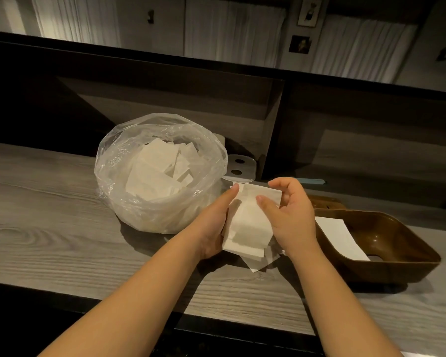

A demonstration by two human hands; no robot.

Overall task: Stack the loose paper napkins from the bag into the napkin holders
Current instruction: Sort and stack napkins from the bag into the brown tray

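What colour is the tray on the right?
Brown; the tray shows best in the head view, with a white napkin inside.

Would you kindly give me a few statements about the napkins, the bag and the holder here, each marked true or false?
1. Both hands hold a bundle of napkins above the wooden counter. True: the left hand and the right hand grip it from either side.
2. The clear plastic bag is empty. False: loose white napkins lie inside it.
3. The brown napkin holder sits to the right of the hands. True.
4. The holder is filled to the brim. False: only a white napkin lies flat in it, and much of its floor shows.
5. The bag is tied shut. False: its mouth stands open.
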